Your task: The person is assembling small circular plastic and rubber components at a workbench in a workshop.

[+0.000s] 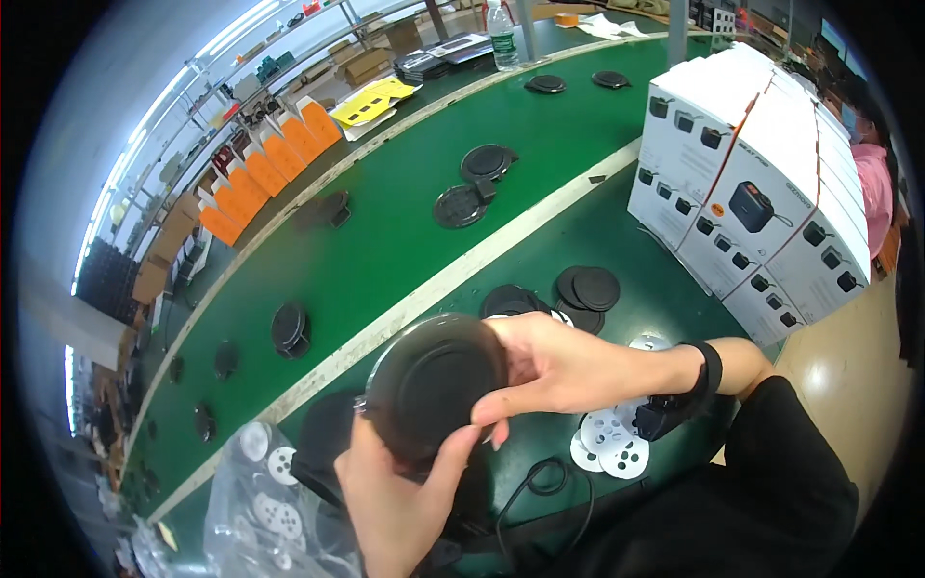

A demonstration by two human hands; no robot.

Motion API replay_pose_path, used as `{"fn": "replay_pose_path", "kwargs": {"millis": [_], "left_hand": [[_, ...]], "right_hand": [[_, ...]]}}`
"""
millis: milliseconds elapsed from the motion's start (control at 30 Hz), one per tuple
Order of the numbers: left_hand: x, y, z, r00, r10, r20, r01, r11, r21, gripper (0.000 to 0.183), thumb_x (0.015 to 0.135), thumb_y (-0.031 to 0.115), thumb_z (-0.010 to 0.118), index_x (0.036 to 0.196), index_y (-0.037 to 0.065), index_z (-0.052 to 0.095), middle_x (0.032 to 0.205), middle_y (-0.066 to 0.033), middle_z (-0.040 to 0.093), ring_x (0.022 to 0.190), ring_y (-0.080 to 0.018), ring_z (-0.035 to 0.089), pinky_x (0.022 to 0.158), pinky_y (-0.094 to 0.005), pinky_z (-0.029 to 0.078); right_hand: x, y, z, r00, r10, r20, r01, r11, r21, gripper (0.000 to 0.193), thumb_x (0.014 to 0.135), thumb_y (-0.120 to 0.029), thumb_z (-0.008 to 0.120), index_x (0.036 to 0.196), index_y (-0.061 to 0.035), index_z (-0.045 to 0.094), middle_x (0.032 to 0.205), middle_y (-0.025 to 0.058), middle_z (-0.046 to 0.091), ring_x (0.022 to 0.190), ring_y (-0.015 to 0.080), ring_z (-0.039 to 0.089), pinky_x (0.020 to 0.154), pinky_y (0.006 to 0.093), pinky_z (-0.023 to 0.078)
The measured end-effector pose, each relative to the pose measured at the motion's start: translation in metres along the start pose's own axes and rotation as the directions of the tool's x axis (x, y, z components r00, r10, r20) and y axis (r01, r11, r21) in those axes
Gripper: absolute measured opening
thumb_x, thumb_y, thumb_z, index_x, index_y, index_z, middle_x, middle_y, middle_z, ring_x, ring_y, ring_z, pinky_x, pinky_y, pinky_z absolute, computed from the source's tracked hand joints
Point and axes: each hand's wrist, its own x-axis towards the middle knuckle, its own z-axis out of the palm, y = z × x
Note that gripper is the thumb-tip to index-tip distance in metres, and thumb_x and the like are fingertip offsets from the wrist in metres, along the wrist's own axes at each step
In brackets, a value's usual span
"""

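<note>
Both my hands hold a round black disc-shaped part (431,390) with a smoky, see-through rim, tilted toward me above the bench. My left hand (400,506) grips its lower edge, thumb on the face and fingers behind. At the right edge my right hand (554,361) pinches it, its thumb near the left one. Just beyond lie stacked flat black discs (595,287) and another dark pile (511,301), partly hidden by the part. Near my right forearm are white discs with holes (617,445) and a small black block-shaped object (660,416).
A green conveyor belt (385,241) carries several round black units (487,162). White printed boxes (742,183) stand stacked at right. A clear bag (226,501) of white discs lies lower left, a black cable (544,486) in front. Orange dividers (275,159) and a bottle (502,39) stand beyond.
</note>
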Motion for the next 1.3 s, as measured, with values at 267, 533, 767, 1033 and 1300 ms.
{"fn": "replay_pose_path", "kwargs": {"millis": [267, 533, 767, 1033, 1300], "left_hand": [[0.013, -0.006, -0.041, 0.977, 0.073, -0.203, 0.09, 0.718, 0.691, 0.035, 0.082, 0.015, 0.068, 0.109, -0.004, 0.058, 0.059, -0.011, 0.062, 0.051, -0.0205, 0.059, 0.051, -0.028, 0.044], [-0.001, 0.008, -0.039, 0.997, 0.068, -0.042, -0.029, 0.8, 0.6, 0.034, 0.082, 0.006, 0.065, 0.114, -0.003, 0.057, 0.064, -0.0107, 0.063, 0.056, -0.0117, 0.059, 0.054, -0.023, 0.045], [-0.005, 0.028, -0.034, 0.999, -0.05, 0.009, 0.033, 0.763, 0.645, 0.037, 0.083, 0.014, 0.067, 0.116, 0.001, 0.057, 0.072, -0.012, 0.064, 0.062, -0.0191, 0.063, 0.058, -0.0271, 0.048], [-0.008, 0.024, -0.018, 0.989, 0.024, 0.143, -0.111, 0.758, 0.643, 0.04, 0.082, 0.016, 0.069, 0.119, 0.006, 0.056, 0.069, -0.0116, 0.064, 0.06, -0.0201, 0.063, 0.058, -0.0283, 0.049], [-0.008, 0.003, 0.0, 0.961, 0.076, 0.266, -0.207, 0.836, 0.508, 0.038, 0.077, 0.005, 0.07, 0.111, -0.004, 0.057, 0.072, -0.0149, 0.067, 0.062, -0.0218, 0.067, 0.058, -0.0282, 0.054]], "right_hand": [[0.109, 0.044, -0.058, 0.959, 0.253, -0.131, -0.261, 0.964, -0.056, 0.018, 0.084, -0.003, 0.061, 0.098, 0.0065, 0.057, 0.087, 0.0151, 0.066, 0.069, 0.0217, 0.068, 0.063, 0.0292, 0.057], [0.127, 0.025, -0.129, 0.924, 0.235, -0.301, -0.38, 0.632, -0.675, 0.056, 0.072, -0.013, 0.072, 0.121, 0.0054, 0.052, 0.104, 0.0193, 0.064, 0.094, 0.0235, 0.065, 0.078, 0.0325, 0.053], [-0.014, 0.006, -0.141, 0.783, 0.186, -0.593, -0.543, -0.259, -0.799, 0.059, 0.06, -0.02, 0.08, 0.112, -0.0026, 0.059, 0.094, 0.0178, 0.063, 0.099, 0.0315, 0.059, 0.084, 0.0413, 0.048], [-0.046, 0.022, -0.147, 0.795, 0.072, -0.603, -0.592, -0.129, -0.795, 0.044, 0.06, -0.023, 0.081, 0.091, 0.0003, 0.06, 0.079, 0.0161, 0.063, 0.09, 0.0325, 0.061, 0.074, 0.0409, 0.049], [-0.047, -0.016, -0.127, 0.771, 0.217, -0.598, -0.624, 0.072, -0.778, 0.03, 0.069, -0.023, 0.076, 0.073, 0.0015, 0.059, 0.065, 0.014, 0.06, 0.067, 0.0287, 0.061, 0.06, 0.0389, 0.047]]}}
